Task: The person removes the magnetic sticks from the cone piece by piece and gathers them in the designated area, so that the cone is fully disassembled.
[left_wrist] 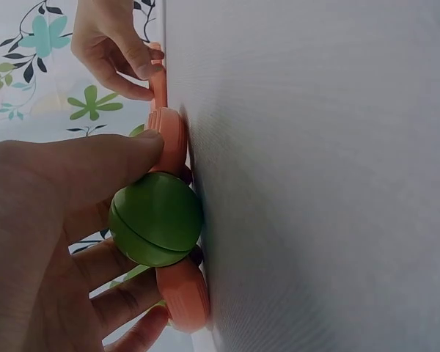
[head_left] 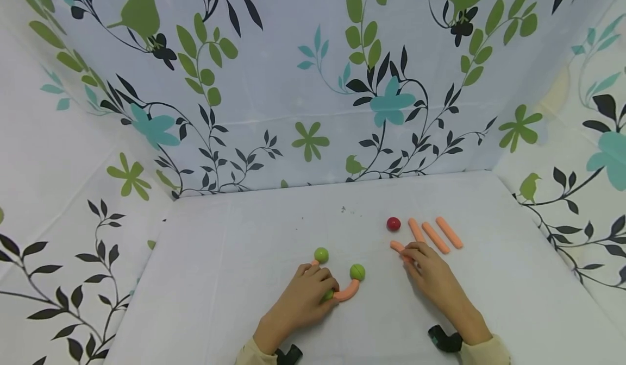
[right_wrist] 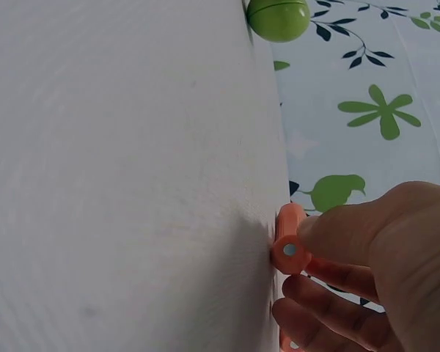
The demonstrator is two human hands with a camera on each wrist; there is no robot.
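My left hand [head_left: 308, 295] grips a green ball [left_wrist: 155, 218] down at the white tabletop, its thumb lying on the curved orange rod [left_wrist: 173, 136] joined to it. Another orange piece [left_wrist: 183, 293] joins the ball's other side, mostly covered by the hand in the head view. Green balls sit at the far ends of this chain, one on the left [head_left: 321, 255] and one on the right [head_left: 357, 272]. Farther right, my right hand [head_left: 431, 274] pinches an orange rod [right_wrist: 290, 253] between thumb and fingers; a small silvery disc shows in the rod's end.
Beyond the right hand lie a red ball [head_left: 393, 224] and loose straight orange rods, one at the left [head_left: 415, 228], one in the middle [head_left: 435, 238] and one at the right [head_left: 449, 232]. A leaf-patterned cloth [head_left: 274, 82] hangs behind the white tabletop [head_left: 220, 278].
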